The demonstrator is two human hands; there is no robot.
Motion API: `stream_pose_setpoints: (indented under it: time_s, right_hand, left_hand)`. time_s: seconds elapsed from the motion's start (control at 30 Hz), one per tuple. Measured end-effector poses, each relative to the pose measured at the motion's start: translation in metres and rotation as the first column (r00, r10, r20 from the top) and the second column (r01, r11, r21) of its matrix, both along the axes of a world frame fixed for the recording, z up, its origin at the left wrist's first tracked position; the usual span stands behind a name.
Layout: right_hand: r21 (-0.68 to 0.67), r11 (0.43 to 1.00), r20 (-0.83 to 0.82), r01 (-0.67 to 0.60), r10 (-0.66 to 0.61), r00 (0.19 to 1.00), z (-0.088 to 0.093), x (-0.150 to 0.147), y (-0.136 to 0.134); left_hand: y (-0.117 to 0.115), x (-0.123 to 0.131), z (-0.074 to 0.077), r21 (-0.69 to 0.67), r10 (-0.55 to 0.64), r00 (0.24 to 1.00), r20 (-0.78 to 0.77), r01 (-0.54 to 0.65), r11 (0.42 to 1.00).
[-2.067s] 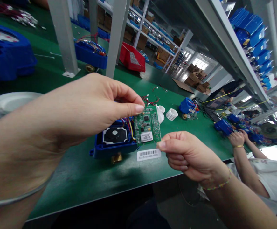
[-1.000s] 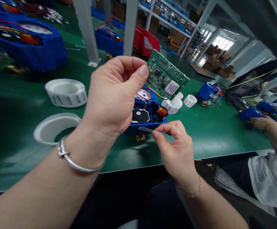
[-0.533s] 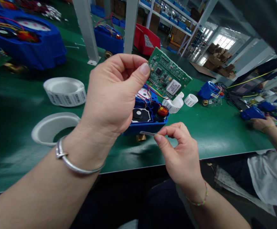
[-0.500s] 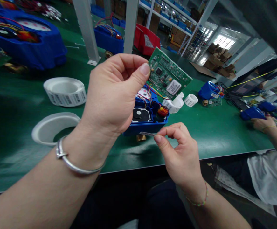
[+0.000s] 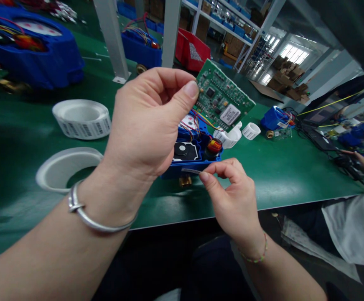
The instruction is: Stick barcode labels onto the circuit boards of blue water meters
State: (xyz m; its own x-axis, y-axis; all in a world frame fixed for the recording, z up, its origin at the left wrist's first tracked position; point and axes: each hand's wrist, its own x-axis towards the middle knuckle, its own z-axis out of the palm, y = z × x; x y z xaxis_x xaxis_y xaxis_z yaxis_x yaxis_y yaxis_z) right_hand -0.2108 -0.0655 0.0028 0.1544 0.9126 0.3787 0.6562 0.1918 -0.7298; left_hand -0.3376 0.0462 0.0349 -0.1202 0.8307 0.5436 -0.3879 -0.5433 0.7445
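Observation:
Between the thumb and fingers of my left hand is a green circuit board, held up by its left edge. A white printed sticker is on the board, and thin coloured wires run down from it. Below stands an open blue meter housing with a red and yellow wrapped part inside and a brass fitting at its base. My right hand pinches a narrow white label strip in front of the housing's near wall. My left hand hides part of the housing.
Label rolls lie to the left, with smaller rolls behind the housing. Other blue housings stand on the green table. A metal post rises at the back. At right, a co-worker's hand is near a black device.
My right hand has shifted slightly left and up with the label strip. The circuit board has barely moved. At right, the co-worker's hand no longer holds the blue housing and is by a black device.

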Motion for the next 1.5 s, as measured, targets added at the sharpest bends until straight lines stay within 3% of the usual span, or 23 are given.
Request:
stream_pose_setpoints:
  time_s: [0.2, 0.53, 0.77, 0.9, 1.03, 1.17, 1.27, 1.4, 1.5]
  right_hand:
    - [-0.001, 1.000, -0.020, 0.011, -0.011, 1.000, 0.001, -0.001, -0.001]
    - [0.008, 0.999, -0.036, 0.040, -0.040, 0.999, -0.001, -0.004, -0.001]
    - [0.106, 0.990, -0.033, 0.096, -0.093, 0.995, -0.009, -0.012, -0.001]
    - [0.178, 0.961, -0.114, 0.210, -0.191, 0.975, -0.022, -0.028, 0.001]
    - [0.176, 0.937, -0.312, 0.302, -0.237, 0.920, -0.035, -0.034, 0.011]
    - [0.096, 0.986, -0.533, 0.136, -0.065, 0.844, -0.042, -0.024, 0.024]
    - [0.058, 0.998, -0.660, -0.001, 0.039, 0.750, -0.046, -0.010, 0.028]
    - [0.050, 0.990, -0.732, -0.134, 0.127, 0.669, -0.048, 0.008, 0.030]
    - [0.059, 0.961, -0.762, -0.271, 0.219, 0.610, -0.045, 0.013, 0.034]
  left_hand:
    - [-0.002, 0.000, 0.001, -0.009, 0.004, 0.999, -0.033, -0.004, 1.000]
    - [-0.002, 0.001, 0.003, -0.022, 0.014, 0.999, 0.046, -0.013, 1.000]
    - [0.000, 0.000, 0.001, -0.004, 0.040, 0.999, 0.035, -0.040, 0.999]
    - [-0.002, -0.001, 0.004, -0.049, 0.032, 0.999, 0.024, -0.031, 0.998]
    - [-0.003, 0.000, 0.004, -0.082, 0.017, 0.999, 0.047, -0.014, 0.997]
    - [-0.003, -0.001, 0.000, -0.111, 0.025, 1.000, 0.018, -0.023, 0.994]
    - [-0.009, -0.009, -0.003, -0.095, 0.039, 0.989, -0.142, -0.053, 0.994]
    - [-0.031, -0.027, -0.004, -0.004, 0.041, 0.891, -0.451, -0.048, 0.999]
    - [-0.052, -0.037, -0.013, 0.031, 0.028, 0.815, -0.578, -0.012, 0.999]
